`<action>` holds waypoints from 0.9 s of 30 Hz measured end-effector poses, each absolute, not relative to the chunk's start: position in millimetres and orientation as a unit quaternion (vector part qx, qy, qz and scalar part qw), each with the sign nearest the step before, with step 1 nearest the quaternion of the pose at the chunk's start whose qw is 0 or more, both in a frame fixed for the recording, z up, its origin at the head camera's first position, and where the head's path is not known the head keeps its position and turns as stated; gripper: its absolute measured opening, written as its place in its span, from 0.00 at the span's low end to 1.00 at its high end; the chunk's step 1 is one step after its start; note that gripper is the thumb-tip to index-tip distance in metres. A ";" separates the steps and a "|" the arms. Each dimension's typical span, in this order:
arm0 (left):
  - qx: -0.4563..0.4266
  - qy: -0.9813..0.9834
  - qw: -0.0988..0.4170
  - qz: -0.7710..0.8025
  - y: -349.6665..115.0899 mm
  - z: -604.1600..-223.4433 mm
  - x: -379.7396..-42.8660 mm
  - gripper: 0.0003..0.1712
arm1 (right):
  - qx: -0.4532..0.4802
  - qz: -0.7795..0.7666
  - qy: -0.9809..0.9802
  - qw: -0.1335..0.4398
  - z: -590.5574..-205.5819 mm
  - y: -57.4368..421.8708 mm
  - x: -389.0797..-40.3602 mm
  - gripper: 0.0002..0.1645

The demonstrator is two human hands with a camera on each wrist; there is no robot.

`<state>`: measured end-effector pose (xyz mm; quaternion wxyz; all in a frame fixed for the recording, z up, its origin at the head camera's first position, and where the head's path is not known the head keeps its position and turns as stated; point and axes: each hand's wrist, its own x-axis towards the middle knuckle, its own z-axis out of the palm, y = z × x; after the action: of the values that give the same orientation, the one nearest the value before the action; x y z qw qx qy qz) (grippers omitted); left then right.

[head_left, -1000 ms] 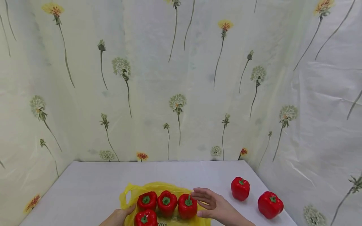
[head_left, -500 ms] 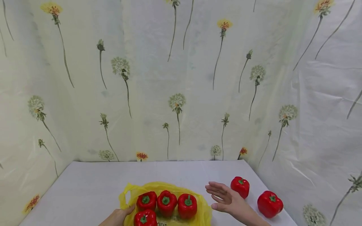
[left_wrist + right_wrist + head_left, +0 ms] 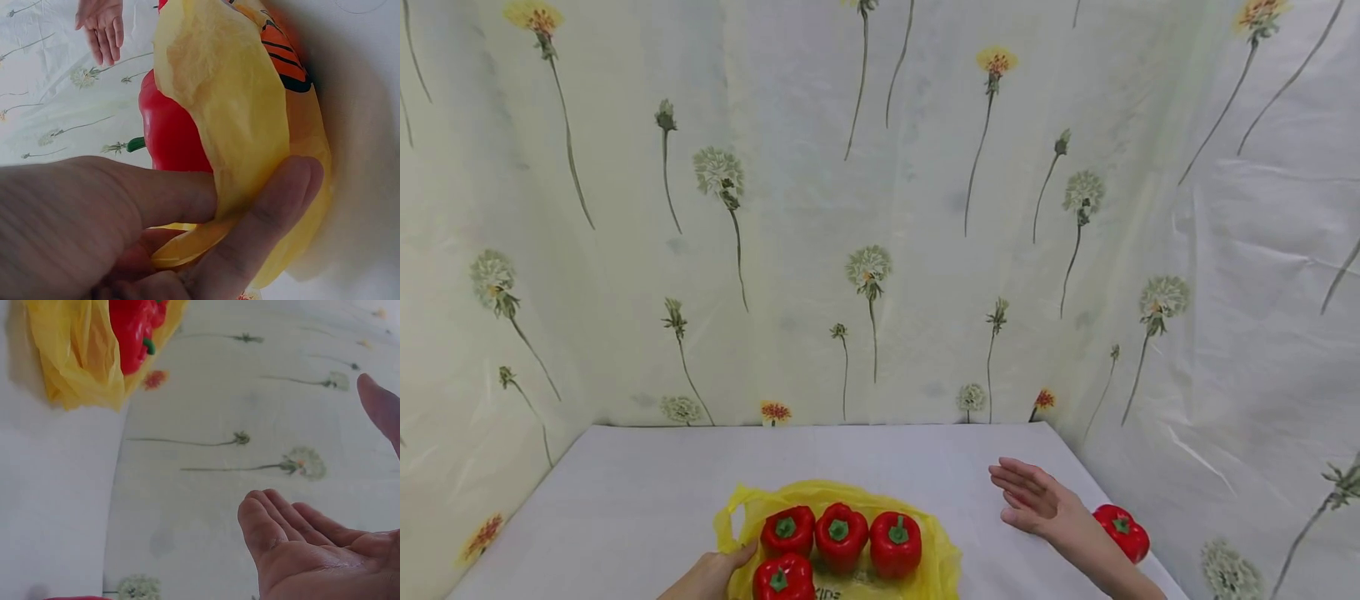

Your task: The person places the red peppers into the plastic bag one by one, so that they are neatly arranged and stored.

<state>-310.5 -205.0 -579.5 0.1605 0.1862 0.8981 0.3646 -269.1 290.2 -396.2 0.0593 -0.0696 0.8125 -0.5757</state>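
Note:
A yellow plastic bag [image 3: 946, 554] lies with its mouth spread at the table's front, several red bell peppers [image 3: 896, 546] with green stems inside it. My left hand [image 3: 709, 575] pinches the bag's left edge. In the left wrist view the yellow film [image 3: 244, 106] runs between thumb and finger, beside a red pepper [image 3: 172, 134]. To the right of the bag, my right hand [image 3: 1045, 507] hovers with fingers extended and holds nothing. Beyond its wrist sits a loose bell pepper [image 3: 1127, 532], partly covered by the arm. Another loose pepper is hidden behind the right hand.
The white table [image 3: 647, 483] meets a curtain [image 3: 805, 250] printed with dandelions at its back and sides. At the bottom of the right wrist view, a sliver of red [image 3: 78, 598] shows.
My right hand has moved away from the pepper at the bag's right side, rightward and up, and now covers one loose pepper. The left hand keeps its grip on the bag.

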 end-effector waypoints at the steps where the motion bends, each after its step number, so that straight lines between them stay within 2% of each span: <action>1: 0.188 0.897 0.158 0.368 -205.6 -580.5 -310.8 0.59 | -0.067 -0.572 0.816 0.053 -395.2 293.1 -270.0 0.44; 6: 0.182 0.893 0.157 0.381 -208.1 -588.0 -313.8 0.60 | -0.087 -0.565 0.820 0.025 -390.0 307.6 -273.5 0.41; 15: 0.188 0.896 0.155 0.372 -203.8 -577.6 -308.8 0.59 | -0.051 -0.558 0.828 0.001 -389.2 326.4 -288.1 0.46; 21: 0.174 0.901 0.165 0.360 -204.4 -579.5 -310.9 0.60 | -0.012 -0.540 0.842 -0.005 -392.5 335.4 -297.8 0.54; 27: 0.178 0.901 0.158 0.361 -202.4 -574.2 -306.0 0.59 | 0.005 -0.543 0.839 -0.011 -397.6 343.4 -305.7 0.55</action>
<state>-306.0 -202.4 -574.2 0.1583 0.1783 0.9014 0.3613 -305.7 343.4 -397.6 -0.0113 0.0050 0.8395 -0.5432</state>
